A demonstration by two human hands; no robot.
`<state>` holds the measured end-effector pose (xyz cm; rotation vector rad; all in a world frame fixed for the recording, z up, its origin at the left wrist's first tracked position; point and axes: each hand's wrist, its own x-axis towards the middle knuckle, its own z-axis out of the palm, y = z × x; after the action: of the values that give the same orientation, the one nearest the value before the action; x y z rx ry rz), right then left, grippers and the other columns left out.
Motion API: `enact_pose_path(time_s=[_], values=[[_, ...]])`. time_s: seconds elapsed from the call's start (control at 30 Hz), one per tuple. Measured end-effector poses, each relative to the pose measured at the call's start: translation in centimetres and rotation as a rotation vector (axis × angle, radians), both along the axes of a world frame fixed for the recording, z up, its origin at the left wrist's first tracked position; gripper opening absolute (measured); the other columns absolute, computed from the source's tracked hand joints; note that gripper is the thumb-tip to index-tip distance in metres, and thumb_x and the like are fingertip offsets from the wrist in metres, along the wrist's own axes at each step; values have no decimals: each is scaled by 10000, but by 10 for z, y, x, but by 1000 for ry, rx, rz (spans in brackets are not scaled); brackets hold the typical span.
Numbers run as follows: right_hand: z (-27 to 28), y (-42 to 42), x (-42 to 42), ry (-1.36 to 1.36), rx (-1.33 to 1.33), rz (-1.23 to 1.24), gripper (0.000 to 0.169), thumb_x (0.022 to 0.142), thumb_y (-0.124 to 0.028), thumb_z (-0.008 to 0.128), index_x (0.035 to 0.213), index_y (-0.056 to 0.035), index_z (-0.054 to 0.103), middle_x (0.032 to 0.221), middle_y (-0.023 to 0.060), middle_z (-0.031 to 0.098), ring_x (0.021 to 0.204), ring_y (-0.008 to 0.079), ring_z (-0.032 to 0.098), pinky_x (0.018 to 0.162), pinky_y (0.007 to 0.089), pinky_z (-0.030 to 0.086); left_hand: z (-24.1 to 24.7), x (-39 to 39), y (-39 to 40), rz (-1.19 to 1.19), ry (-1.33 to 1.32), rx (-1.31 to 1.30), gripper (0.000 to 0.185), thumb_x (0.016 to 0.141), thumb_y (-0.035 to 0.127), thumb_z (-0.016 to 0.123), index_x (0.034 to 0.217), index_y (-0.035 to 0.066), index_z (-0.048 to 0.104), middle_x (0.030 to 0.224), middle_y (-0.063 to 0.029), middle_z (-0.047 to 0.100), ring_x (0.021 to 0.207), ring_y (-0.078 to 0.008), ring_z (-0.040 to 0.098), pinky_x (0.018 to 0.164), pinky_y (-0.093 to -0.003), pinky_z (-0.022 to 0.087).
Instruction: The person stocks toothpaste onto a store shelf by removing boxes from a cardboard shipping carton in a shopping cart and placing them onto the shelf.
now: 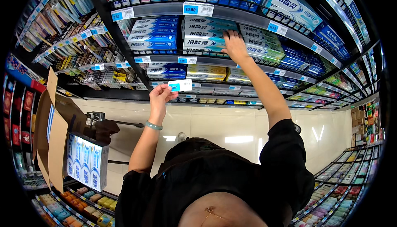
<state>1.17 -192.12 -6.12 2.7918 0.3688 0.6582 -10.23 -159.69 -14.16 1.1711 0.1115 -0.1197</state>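
Observation:
My left hand (161,95) pinches a small white-and-blue price label (180,85) between thumb and fingers, in front of the lower shelves. A pale green bangle (153,125) circles that wrist. Farther up, my right hand (235,45) reaches over a shelf's wire rail onto a stack of teal-and-white toothpaste boxes (201,34). Its fingers bend over the right ends of the boxes, with the thumb lower down; whether it grips one is not plain. Blue toothpaste boxes (153,36) are stacked to the left of the teal ones, green ones (262,42) to the right.
At left, an open cardboard carton (57,140) holds several white-and-blue toothpaste boxes (86,162) and appears to be on a cart, partly hidden. The black wire rail (161,52) fronts the shelf. Toothbrush racks (68,13) fill the upper left. Pale floor tiles (214,118) lie below.

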Motion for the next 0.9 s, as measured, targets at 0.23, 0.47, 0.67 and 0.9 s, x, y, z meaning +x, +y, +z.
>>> enact_pose_path(time_s=[0.23,0.47,0.67,0.9], values=[[1,-7,-1,-87,-24,156,616,641,-356,791,1048,-34,459,995,112,519,964,261,516,860,361,408,-6,27,-9,-15,-5,-6,83,889,18,560,948,-39,570,833,-118,642,722,-212,665,666,-300,575],[4,-19,-19,160,364,248,556,778,-426,684,1070,-5,468,981,129,573,925,273,575,783,388,463,-4,25,-27,60,-23,-2,76,886,8,557,944,-39,561,830,-119,632,719,-231,667,655,-310,580],[-4,-22,-46,1623,1773,152,660,919,-567,420,1258,-5,488,965,185,617,802,213,647,598,312,535,-8,-4,-24,139,-25,-8,84,876,23,580,939,-28,559,835,-116,629,714,-222,666,649,-306,584],[-50,-16,-63,2164,1967,475,567,986,-456,311,1316,-6,415,715,100,561,493,109,519,388,210,434,-7,-34,-40,147,18,28,97,895,46,571,957,-27,559,874,-119,632,725,-206,658,673,-303,578]])
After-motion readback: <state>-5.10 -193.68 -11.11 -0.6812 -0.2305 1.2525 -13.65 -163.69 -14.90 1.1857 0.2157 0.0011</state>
